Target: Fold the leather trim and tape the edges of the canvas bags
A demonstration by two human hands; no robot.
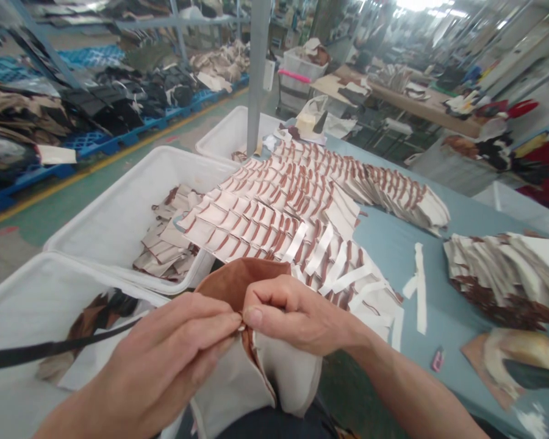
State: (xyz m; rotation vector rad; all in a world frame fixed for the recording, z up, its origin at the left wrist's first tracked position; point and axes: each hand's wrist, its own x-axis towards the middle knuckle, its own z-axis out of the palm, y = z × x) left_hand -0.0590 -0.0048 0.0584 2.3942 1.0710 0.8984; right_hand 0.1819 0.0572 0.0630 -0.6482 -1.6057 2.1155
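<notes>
While both hands meet at its edge, the brown leather piece (238,280) sits pinched between left hand (174,353) and right hand (293,314) fingertips, low centre, above the lap; cut stacks (274,213) spread just beyond.

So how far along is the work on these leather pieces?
Looks done: many overlapping pieces laid in rows on the table. In hand: the left hand and right hand pinch the edge of one brown piece. Probably left: loose pieces in the white bin.
</notes>
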